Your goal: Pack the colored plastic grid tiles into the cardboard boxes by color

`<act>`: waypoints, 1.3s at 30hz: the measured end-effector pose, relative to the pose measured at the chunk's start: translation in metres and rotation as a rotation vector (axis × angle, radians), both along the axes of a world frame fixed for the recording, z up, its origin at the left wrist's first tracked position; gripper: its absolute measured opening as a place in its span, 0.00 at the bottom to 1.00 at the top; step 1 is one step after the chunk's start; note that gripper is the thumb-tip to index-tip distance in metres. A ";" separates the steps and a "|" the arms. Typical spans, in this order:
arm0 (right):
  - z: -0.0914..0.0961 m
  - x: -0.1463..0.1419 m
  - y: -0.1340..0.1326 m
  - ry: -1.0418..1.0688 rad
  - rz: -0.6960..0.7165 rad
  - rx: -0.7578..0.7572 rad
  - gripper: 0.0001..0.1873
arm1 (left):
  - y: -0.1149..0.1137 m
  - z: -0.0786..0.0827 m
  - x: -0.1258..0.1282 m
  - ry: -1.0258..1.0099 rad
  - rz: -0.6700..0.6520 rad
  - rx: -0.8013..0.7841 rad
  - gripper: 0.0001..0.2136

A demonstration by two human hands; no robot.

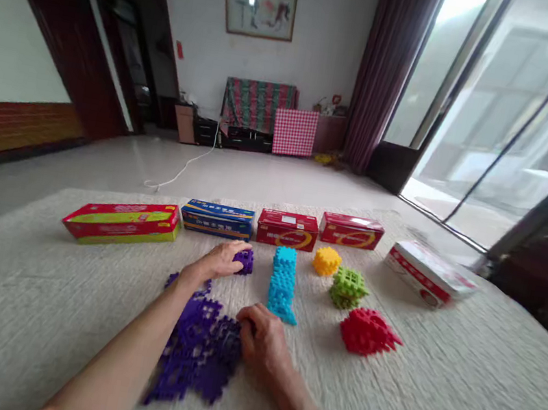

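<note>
My left hand [217, 261] reaches forward with its fingers closed around the left side of a small purple block cube [245, 262], which stands on the mat. Closer to me, my right hand [263, 338] has its fingers curled downward at the right edge of a pile of flat purple interlocking pieces [196, 352]. Its fingertips are mostly hidden, so whatever is in them does not show. My left forearm covers part of the pile. To the right of the cube lies a row of joined light-blue blocks [282, 282].
Right of the blue row are a yellow block [327, 261], a green cube [348, 287] and a red block [369, 332]. Behind them stand a red-and-yellow box [123, 223], a blue box [217, 220], two red boxes [287, 229] and a white-and-red box [429, 275] on the pale mat.
</note>
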State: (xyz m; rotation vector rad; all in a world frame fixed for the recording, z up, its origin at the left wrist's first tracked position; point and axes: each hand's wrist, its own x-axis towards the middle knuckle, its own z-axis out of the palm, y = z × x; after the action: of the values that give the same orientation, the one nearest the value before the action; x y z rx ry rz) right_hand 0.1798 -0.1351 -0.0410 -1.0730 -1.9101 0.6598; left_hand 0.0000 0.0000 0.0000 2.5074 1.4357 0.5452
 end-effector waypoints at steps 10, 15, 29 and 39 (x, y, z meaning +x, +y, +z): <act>-0.005 0.001 0.002 -0.019 0.016 0.035 0.14 | -0.019 0.005 -0.012 -0.046 0.075 0.062 0.26; -0.005 0.002 0.000 -0.068 0.038 0.084 0.12 | -0.061 -0.010 -0.036 0.001 0.122 0.076 0.21; 0.001 -0.016 -0.010 -0.335 0.000 0.152 0.08 | -0.087 -0.046 -0.066 -0.071 0.208 0.186 0.15; -0.002 -0.055 0.007 -0.386 -0.110 0.159 0.10 | -0.077 -0.051 -0.090 -0.198 0.315 0.207 0.15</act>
State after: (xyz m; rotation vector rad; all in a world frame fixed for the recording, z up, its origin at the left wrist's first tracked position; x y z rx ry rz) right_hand 0.1249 -0.1278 -0.0434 -1.2593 -2.1670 0.2430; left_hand -0.0901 -0.0767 -0.0515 2.2984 1.7846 1.0155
